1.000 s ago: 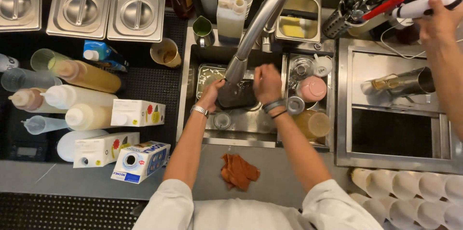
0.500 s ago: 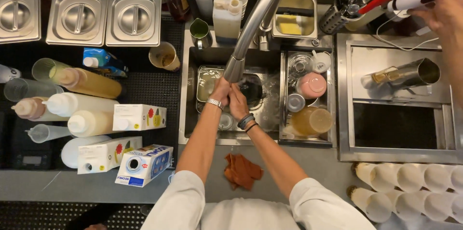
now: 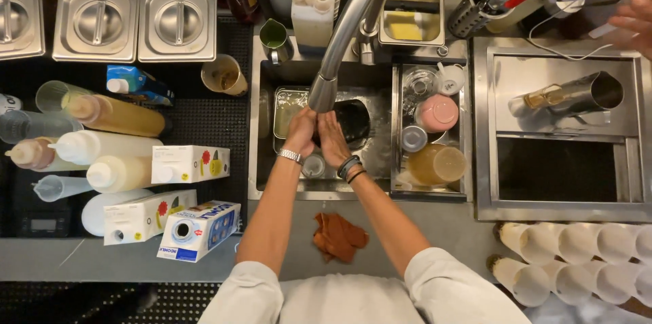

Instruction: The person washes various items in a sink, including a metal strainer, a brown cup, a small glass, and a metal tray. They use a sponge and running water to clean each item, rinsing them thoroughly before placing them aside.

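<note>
My left hand (image 3: 301,131), with a silver watch on its wrist, and my right hand (image 3: 332,138), with dark bands on its wrist, press palm to palm in the steel sink (image 3: 266,161). They sit just below the head of the curved metal faucet (image 3: 348,28). Neither hand holds anything that I can see. A black container (image 3: 356,119) lies in the basin right behind my right hand. A small round cup (image 3: 313,165) stands in the basin between my wrists.
A rust-coloured cloth (image 3: 338,236) lies on the counter edge before me. Squeeze bottles (image 3: 115,115) and cartons (image 3: 189,164) lie at left, a rack with cups (image 3: 435,161) sits right of the sink, and stacked paper cups (image 3: 577,242) are at lower right. Another person's hand (image 3: 635,22) is at top right.
My hands, apart a second ago around the black container under the faucet, have come together palm to palm. The view has shifted slightly.
</note>
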